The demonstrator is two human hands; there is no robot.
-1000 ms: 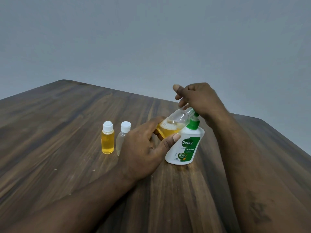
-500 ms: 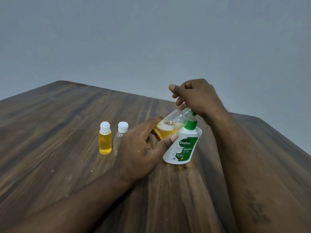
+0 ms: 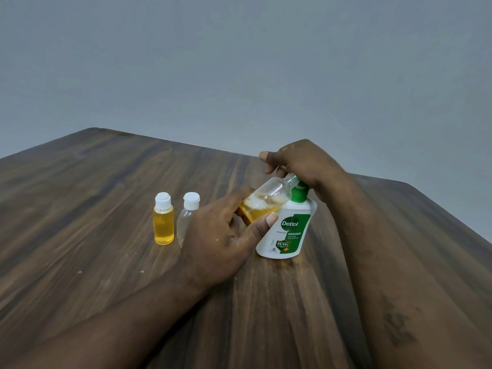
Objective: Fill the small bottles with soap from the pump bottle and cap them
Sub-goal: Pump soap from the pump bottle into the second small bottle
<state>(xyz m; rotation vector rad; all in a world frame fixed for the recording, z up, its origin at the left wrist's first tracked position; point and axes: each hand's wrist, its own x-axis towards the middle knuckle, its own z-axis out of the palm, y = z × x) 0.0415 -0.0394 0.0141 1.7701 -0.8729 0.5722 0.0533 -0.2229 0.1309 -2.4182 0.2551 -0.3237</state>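
You are in the filling step: your left hand [image 3: 221, 233] has its grip closed round the base of a small clear plastic bottle, uncapped and part-filled with foamy amber soap [image 3: 266, 202], tilted so that its threaded neck points up at the green pump head of the white Dettol pump bottle [image 3: 287, 230], which stands on the dark wood-grain bench [image 3: 93, 182]. Your right hand [image 3: 303, 163] is curled over the pump from above, its grip closed on the pump top as far as can be seen. Judging by the level, roughly half is in, so the next move calls for more presses with the neck kept under the spout, then righting the bottle and finding its cap. Left of the pump bottle stand a capped small bottle full of amber soap [image 3: 164, 222] and, nearer, a capped clear small bottle that looks empty [image 3: 187, 217], partly behind your left hand. The spout itself is hidden under your right hand, and no loose cap is in view.
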